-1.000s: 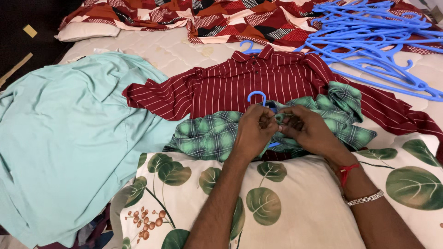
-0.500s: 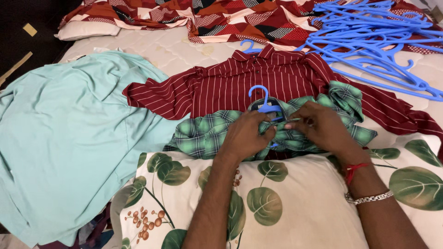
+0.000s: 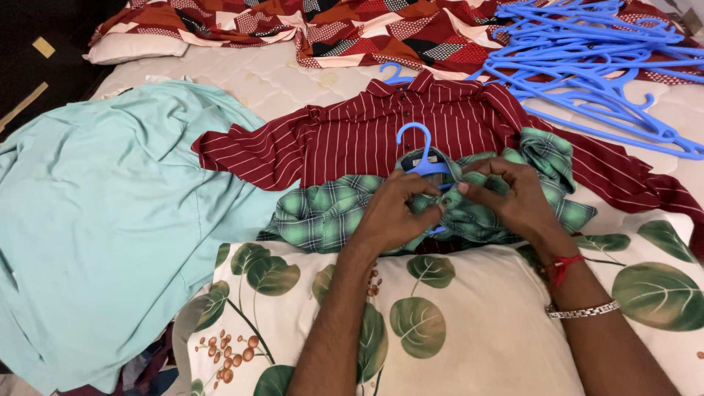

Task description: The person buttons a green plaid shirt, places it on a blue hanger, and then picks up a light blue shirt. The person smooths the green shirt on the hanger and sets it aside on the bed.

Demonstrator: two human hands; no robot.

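Spread flat at centre on the pale quilted mattress, over a dark red striped shirt at 12 o'clock: green plaid shirt, rumpled, collar bunched round a blue hanger with hook poking up. Left hand and right hand, both curled shut, pinching the collar front from 9 and 3 o'clock, apparently to draw its edges together. Alongside: leaf-print pillow at 6 o'clock, loose blue hangers at 2 o'clock.

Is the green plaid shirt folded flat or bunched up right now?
Bunched up: the green plaid shirt lies crumpled, both hands pinching it.
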